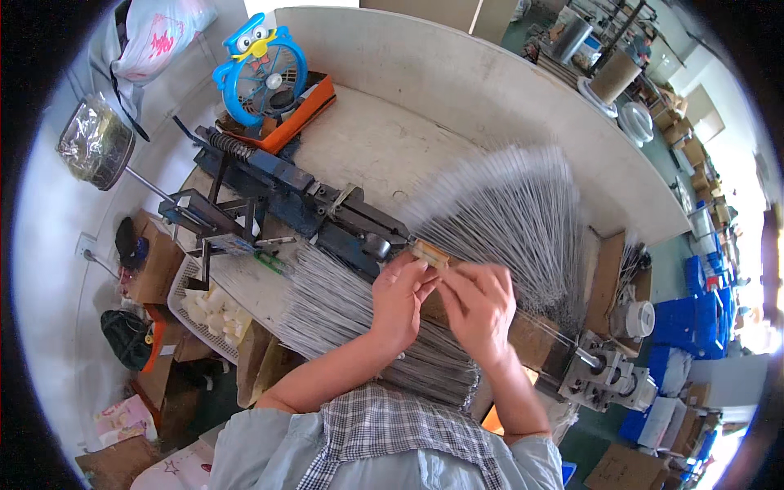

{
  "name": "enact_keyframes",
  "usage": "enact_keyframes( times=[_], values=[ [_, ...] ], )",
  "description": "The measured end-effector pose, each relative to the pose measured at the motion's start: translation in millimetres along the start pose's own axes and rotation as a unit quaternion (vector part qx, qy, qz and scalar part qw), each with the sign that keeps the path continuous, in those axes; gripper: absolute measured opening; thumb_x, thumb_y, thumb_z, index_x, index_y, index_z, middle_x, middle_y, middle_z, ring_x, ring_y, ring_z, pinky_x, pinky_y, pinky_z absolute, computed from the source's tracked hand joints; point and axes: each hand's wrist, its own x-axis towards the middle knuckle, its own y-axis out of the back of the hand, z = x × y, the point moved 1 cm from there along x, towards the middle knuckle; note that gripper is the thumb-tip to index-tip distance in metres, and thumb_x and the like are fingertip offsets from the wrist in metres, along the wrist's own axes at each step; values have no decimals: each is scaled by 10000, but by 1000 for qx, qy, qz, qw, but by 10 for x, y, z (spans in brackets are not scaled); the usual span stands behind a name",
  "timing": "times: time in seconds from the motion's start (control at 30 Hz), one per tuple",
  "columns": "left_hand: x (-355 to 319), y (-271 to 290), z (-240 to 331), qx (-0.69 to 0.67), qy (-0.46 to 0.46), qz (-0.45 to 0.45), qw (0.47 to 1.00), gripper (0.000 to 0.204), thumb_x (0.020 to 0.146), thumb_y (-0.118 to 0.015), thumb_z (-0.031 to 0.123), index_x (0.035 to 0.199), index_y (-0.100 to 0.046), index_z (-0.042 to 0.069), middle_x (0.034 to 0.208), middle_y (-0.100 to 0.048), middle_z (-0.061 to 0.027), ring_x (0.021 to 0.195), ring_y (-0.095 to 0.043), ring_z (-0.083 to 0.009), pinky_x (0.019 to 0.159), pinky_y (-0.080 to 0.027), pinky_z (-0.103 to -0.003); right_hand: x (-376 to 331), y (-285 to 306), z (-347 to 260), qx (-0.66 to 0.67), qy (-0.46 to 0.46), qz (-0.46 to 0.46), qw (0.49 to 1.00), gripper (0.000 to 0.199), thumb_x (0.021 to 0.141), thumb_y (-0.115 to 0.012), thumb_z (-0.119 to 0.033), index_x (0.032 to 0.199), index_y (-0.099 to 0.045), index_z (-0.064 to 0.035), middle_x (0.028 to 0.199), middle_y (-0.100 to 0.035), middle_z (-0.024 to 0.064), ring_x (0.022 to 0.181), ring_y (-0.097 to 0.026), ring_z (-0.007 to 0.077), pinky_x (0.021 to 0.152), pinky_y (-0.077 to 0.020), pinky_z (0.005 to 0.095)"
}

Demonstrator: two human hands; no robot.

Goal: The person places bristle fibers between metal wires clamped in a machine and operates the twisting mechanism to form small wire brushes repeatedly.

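Observation:
Close together over the bench, both my hands are closed in a pinch. Between the fingertips of my left hand is the near end of a small amber-coloured block. My right hand has its thumb and forefinger pressed together at the block's right end; whatever they pinch is hidden. The block lies right by the front end of a long dark blue bench machine, beside its rounded metal knob. Thin grey metal wires fan out beyond my hands, and more wires lie under my forearms.
A blue cartoon-bird fan stands by an orange tray. To the left is a white basket of pale pieces. A metal fixture sits at the right bench end, near a cardboard box. A low curved wall bounds the back.

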Motion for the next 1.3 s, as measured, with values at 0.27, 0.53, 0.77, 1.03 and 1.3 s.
enact_keyframes(
  times=[0.27, 0.53, 0.77, 1.03, 1.3],
  values=[
    [71, 225, -55, -28, 53, -70, 996, 306, 902, -399, 248, 998, -555, 3, 889, -615, -81, 715, -597, -153, 518, -464, -262, -230, -350, 55, 434, -369, -185, 801, 337, 890, -546, -146, 1204, -524, -26, 795, -594, 6, 647, -531, 60, 561, -439, 213],
    [15, 55, -1, -33, 29, -43, 998, 212, 912, -431, 182, 1003, -539, 24, 856, -604, -60, 714, -591, -133, 530, -466, -249, -162, -240, 0, 305, -265, -138, 904, 400, 870, -568, -164, 1255, -492, -83, 746, -621, 81, 681, -588, 99, 640, -483, 259],
    [23, 9, -14, -31, -1, -21, 999, 191, 913, -461, 165, 1024, -521, 21, 890, -595, -58, 766, -592, -136, 663, -489, -252, -126, -206, 32, 284, -289, -144, 903, 415, 846, -593, -132, 1246, -498, -82, 706, -629, 66, 598, -594, 109, 595, -482, 253],
    [27, 8, -41, -13, -11, -29, 999, 160, 861, -525, 65, 1010, -534, 9, 948, -584, -61, 851, -576, -131, 774, -486, -264, -87, -101, -11, 243, -267, -139, 922, 417, 819, -624, -140, 1214, -517, -61, 666, -615, 82, 545, -584, 127, 534, -462, 249],
    [33, 30, -15, -9, -36, -31, 999, 140, 860, -515, 63, 978, -547, -6, 970, -587, -77, 881, -585, -173, 807, -502, -294, -3, 129, 19, -117, -54, -39, 991, 301, 686, -691, -134, 971, -628, -63, 776, -589, 28, 821, -533, 220, 727, -416, 340]
  ],
)
